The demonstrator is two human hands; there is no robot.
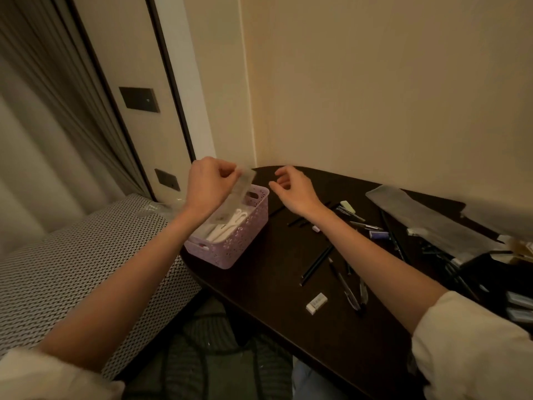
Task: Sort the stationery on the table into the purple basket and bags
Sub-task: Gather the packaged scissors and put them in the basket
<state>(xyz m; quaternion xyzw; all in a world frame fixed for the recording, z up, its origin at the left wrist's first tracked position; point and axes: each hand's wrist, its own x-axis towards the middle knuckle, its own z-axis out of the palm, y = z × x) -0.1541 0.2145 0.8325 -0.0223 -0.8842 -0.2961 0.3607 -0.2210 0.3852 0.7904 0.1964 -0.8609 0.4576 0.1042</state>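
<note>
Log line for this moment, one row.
left hand pinches clear bag over purple basket | right hand empty | pens, eraser unsorted

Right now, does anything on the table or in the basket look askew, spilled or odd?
Nothing looks damaged or spilled. The purple basket sits at the table's rounded edge, close to overhanging. Pens and a white eraser lie scattered, unsorted. The left hand pinches a clear bag above the basket.

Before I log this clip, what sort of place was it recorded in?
Probably a hotel room or bedroom corner, not an office. A dark rounded table sits against plain cream walls, a long curtain hangs on the left by dark wall switch plates, and a woven-pattern upholstered seat adjoins the table.
</note>
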